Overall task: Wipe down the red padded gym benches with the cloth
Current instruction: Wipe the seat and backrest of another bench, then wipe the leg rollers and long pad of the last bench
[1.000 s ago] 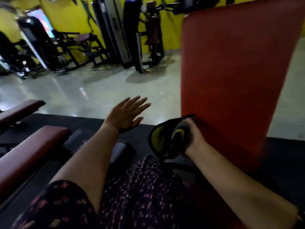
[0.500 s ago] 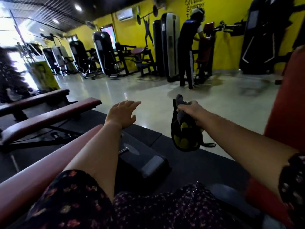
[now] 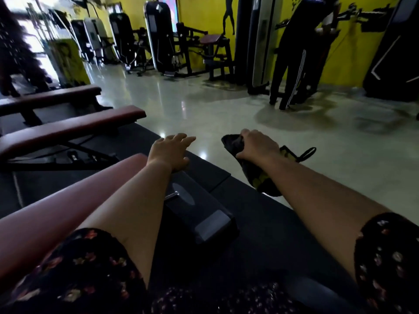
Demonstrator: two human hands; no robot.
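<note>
A black mat [image 3: 260, 211] on the pale glossy floor [image 3: 204, 114] carries red padded benches [image 3: 68, 130].

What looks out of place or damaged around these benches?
Nothing stands out. The three red benches lie level and roughly parallel, pads unbroken where visible. The cloth is bunched in the right hand, off any pad. No spill shows on the floor.

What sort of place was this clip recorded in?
A gym, most likely: red padded flat benches on black rubber matting, tall black weight-stack machines along a yellow wall.
</note>
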